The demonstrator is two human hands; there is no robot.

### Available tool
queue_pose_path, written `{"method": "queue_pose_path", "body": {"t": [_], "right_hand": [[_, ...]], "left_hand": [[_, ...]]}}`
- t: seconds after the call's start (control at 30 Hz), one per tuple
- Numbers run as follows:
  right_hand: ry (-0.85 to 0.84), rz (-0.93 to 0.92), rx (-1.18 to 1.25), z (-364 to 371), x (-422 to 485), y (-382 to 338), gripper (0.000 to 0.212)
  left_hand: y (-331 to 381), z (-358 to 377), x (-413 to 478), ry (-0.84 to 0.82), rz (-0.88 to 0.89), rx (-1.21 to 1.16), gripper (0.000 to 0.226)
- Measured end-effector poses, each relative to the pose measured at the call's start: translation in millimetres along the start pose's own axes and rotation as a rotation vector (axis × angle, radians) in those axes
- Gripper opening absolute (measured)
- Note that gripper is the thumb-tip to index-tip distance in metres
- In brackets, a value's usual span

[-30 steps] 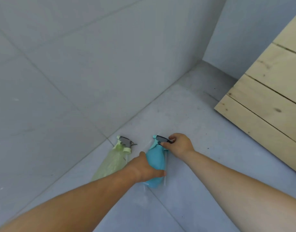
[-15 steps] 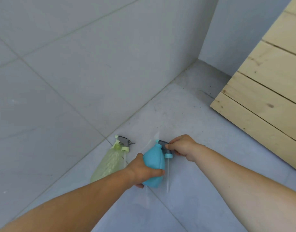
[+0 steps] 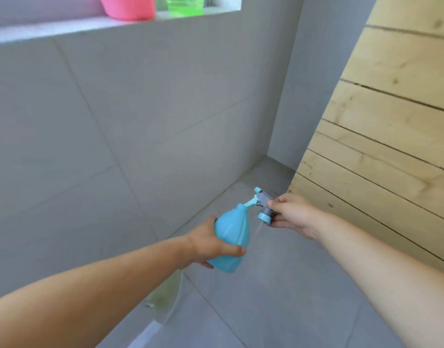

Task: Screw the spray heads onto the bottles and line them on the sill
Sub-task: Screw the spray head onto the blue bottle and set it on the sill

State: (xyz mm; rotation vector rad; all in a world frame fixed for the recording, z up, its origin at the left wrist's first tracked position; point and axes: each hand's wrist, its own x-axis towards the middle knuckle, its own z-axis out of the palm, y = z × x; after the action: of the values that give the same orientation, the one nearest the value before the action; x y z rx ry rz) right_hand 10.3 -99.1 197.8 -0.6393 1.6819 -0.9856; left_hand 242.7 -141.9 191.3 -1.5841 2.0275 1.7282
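My left hand [image 3: 210, 243] grips the blue bottle [image 3: 232, 237] by its belly and holds it in the air, neck tilted up to the right. My right hand [image 3: 292, 214] pinches the blue and grey spray head [image 3: 264, 205] just right of the bottle's neck, apart from it, with its thin clear tube hanging down. The pale green bottle [image 3: 167, 295] lies on the floor under my left forearm, partly hidden. On the white sill [image 3: 65, 27] at the top stand a pink bottle [image 3: 128, 7] and a bright green bottle [image 3: 184, 6], only their bottoms in view.
A grey tiled wall [image 3: 130, 126] runs from the sill down to the grey tiled floor [image 3: 278, 297]. A pale wooden plank panel [image 3: 391, 146] stands at the right, close to my right hand.
Both hands lifted the blue bottle and its spray head off the floor. The head now sits apart from the neck. The view tilted up, bringing the sill into sight.
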Motion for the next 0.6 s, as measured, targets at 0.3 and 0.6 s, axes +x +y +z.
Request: {"method": "queue_pose_path", "body": {"t": [0.3,0.6], "right_hand": [[0.274,-0.462,0.287,-49.8,-167.9,-114.7,0.019],[0.331,-0.664,0.468,-46.0,-249.0,-115.5,0.022]], "left_hand": [[44.4,-17.8,-133.0,0.054,0.278,-0.019,0.065],[54.8,-16.3,-176.2,0.081,0.395,0.023,0.071]]}}
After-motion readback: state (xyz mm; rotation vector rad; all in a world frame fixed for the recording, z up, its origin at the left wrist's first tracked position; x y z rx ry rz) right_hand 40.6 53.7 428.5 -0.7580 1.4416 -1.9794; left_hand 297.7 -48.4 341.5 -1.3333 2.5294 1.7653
